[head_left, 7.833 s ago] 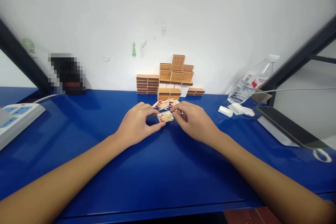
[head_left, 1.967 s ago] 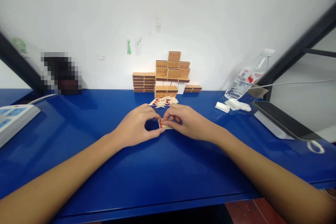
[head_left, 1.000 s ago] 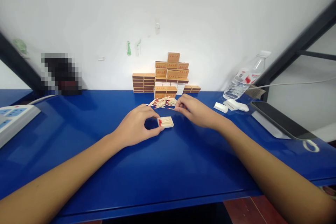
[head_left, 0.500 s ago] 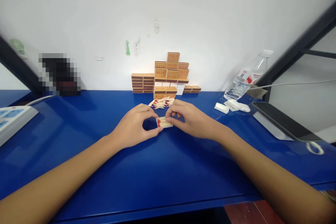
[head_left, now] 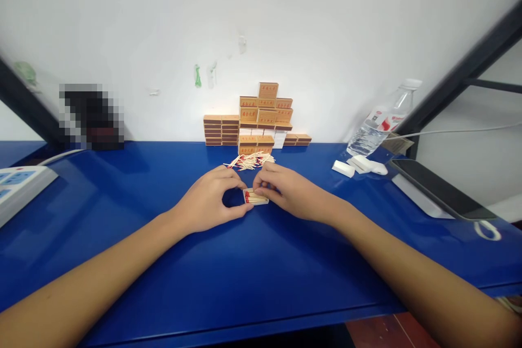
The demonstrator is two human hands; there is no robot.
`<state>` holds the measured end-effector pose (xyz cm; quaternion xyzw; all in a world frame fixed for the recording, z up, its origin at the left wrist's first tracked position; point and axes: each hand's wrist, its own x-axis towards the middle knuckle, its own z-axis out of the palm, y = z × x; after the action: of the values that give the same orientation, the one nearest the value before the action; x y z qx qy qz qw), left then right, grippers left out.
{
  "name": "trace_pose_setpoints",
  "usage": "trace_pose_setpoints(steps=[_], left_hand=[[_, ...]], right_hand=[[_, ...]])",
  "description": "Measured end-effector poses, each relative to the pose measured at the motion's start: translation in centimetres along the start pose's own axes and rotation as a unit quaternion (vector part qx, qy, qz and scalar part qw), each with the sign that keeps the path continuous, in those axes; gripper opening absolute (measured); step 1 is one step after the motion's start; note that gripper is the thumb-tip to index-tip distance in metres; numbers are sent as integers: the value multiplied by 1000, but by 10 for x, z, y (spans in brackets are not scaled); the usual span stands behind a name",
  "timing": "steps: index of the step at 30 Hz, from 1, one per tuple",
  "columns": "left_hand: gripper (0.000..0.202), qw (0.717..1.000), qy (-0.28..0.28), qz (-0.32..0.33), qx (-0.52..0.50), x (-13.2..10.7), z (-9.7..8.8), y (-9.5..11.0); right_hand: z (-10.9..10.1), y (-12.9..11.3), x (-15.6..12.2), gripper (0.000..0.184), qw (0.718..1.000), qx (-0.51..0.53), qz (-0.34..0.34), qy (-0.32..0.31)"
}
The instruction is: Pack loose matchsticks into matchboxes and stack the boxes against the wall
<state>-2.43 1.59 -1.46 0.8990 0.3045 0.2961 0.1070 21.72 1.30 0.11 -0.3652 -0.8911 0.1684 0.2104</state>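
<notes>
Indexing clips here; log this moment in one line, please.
left hand: holding matchbox tray; right hand: at matches in tray; match pile: beyond tray

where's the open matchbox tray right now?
Head view, centre: the matchbox tray is between the left hand and the right hand, on the near side of the loose match pile.
</notes>
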Motion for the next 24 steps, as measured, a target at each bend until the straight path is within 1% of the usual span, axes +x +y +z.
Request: trace_pose_setpoints(steps=[2, 5, 6, 7, 10, 12, 14, 16, 19, 21, 24], left_hand=[[20, 1000, 8, -3, -1, 0, 0, 0], [18, 1000, 4, -15, -2, -1, 0, 1], [18, 1000, -2, -18, -3, -1, 0, 2], [18, 1000, -6, -19, -4, -1, -1, 2], [19, 1000, 3, -15, -3, -1, -1, 2], [20, 1000, 9, -16, 2, -1, -2, 0], [21, 1000, 2, -21, 6, -1, -1, -1], [21, 1000, -6, -23, 8, -1, -1, -3], [21, 1000, -5, -24, 14, -1, -1, -5], [22, 999, 0, -27, 19, -1, -1, -5], [23, 999, 3, -30, 24, -1, -1, -6]], right_hand=[[-8, 7, 1, 15, 999, -7, 8, 40], [-18, 29, 4, 10, 987, -57, 59, 136], [-19, 38, 4, 8, 982, -73, 75, 155], [-19, 47, 5, 9, 980, -81, 87, 158], [-15, 67, 9, 11, 986, -81, 82, 122], [-10, 72, 11, 7, 988, -85, 86, 95], [-8, 73, 12, 6, 987, -94, 105, 78], [-9, 71, 12, 9, 986, -99, 121, 63], [-13, 68, 10, 13, 988, -98, 110, 41], [-14, 67, 9, 14, 990, -99, 86, 44], [-11, 68, 14, 11, 989, -113, 52, 78]])
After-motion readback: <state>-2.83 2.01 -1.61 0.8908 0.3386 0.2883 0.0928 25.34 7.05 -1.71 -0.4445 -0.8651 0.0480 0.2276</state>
